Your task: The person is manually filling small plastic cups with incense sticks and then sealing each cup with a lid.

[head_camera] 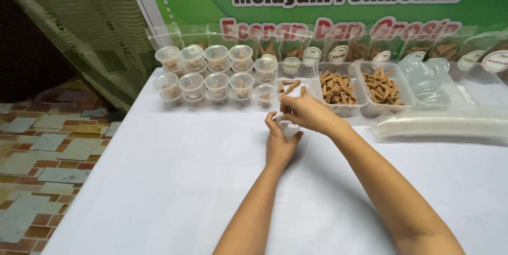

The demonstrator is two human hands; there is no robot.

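Here the left hand [280, 144] cups a small clear plastic cup [288, 126] from below, thumb on one side and fingers on the other, so the cup sits upright in the closed grasp, just above the white tabletop [174, 191]. The right hand [307, 113] reaches across from the right and lies directly over the cup's mouth, fingertips pinched together at its rim; whether they hold anything between them is too small to tell. The two hands touch at the cup. Just behind them stands a clear rectangular plastic tray [290, 87] holding a few brown cone-shaped pieces, and beside it to the right two fuller trays of the same brown cones [336, 88] and [382, 87]. To the left, near the table's back edge, small lidded clear plastic cups [203, 75] are stacked in rows. A nested sleeve of clear empty cups [439, 125] lies on its side at the right, well apart from the hands. A green printed banner [338, 1] hangs behind the table.
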